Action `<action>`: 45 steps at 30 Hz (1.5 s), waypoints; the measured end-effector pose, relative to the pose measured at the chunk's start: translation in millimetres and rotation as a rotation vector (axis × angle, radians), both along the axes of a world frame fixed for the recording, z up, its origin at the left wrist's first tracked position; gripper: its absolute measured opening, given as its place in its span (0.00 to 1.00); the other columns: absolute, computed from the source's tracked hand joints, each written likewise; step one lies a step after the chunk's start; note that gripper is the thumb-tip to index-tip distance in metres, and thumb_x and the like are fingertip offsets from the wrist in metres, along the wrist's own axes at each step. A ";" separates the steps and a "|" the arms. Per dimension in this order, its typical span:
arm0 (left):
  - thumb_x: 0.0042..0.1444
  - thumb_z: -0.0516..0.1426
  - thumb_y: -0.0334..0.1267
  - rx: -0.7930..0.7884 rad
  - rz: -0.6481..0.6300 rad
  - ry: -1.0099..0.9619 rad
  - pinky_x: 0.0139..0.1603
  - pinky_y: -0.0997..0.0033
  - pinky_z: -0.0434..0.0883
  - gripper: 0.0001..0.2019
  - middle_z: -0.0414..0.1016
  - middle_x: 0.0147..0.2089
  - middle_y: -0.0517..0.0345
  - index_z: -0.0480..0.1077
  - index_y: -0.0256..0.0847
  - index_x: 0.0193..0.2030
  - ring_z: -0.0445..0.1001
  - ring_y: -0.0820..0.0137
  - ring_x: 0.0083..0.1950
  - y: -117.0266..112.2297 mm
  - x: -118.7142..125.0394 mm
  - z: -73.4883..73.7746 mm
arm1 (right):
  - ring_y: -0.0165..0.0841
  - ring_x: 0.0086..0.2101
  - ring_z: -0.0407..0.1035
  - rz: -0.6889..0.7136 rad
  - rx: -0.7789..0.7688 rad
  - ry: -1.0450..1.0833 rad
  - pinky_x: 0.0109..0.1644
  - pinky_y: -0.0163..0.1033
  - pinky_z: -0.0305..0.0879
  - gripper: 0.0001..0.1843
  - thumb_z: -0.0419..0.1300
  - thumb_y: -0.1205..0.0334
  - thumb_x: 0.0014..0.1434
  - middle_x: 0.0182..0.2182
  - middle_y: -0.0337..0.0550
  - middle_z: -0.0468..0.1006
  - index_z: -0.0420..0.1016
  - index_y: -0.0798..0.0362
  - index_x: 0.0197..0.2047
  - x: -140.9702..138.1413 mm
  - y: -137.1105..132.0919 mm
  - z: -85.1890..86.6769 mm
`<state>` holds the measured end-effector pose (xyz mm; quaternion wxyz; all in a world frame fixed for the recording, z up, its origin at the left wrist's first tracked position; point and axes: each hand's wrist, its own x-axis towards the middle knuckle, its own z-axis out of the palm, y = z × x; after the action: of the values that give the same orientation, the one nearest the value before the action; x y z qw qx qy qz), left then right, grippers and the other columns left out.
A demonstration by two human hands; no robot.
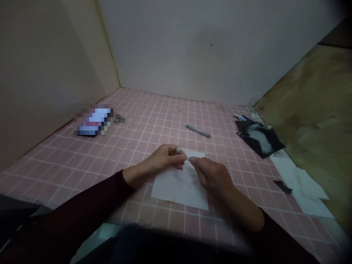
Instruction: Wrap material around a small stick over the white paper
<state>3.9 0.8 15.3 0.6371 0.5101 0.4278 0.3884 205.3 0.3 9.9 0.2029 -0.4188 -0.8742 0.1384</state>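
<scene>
Over a white sheet of paper (178, 190), my two hands meet fingertip to fingertip. My left hand (166, 157) is closed in a pinch, with a small pale thing showing at its fingers; its kind is too small to make out. Also pinched, my right hand (214, 174) comes in from the right, and a tiny light, thin tip shows at its fingertips. What that tip belongs to is hidden by the fingers. Beyond the hands a grey pen-like stick (198, 131) lies on the pink checked tablecloth (154, 121).
A blurred-out phone (95, 121) rests at the left, beside several small round items (118, 118). To the right are a black sheet or pouch (260, 139), white papers (299, 187) and a black scrap (283, 187). A wall (178, 51) closes off the table's back.
</scene>
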 end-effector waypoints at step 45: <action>0.52 0.61 0.41 0.105 -0.085 0.208 0.32 0.74 0.70 0.11 0.70 0.29 0.59 0.68 0.35 0.35 0.72 0.74 0.30 1.2 0.0 -5.0 | 0.31 0.28 0.67 0.040 -0.143 -0.067 0.33 0.34 0.57 0.12 0.49 0.67 0.63 0.28 0.43 0.75 0.75 0.54 0.36 -1.1 -0.2 7.8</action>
<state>3.9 2.0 10.4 0.5775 0.5981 0.4487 0.3279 204.2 0.1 17.7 0.1400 -0.4192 -0.8766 0.1905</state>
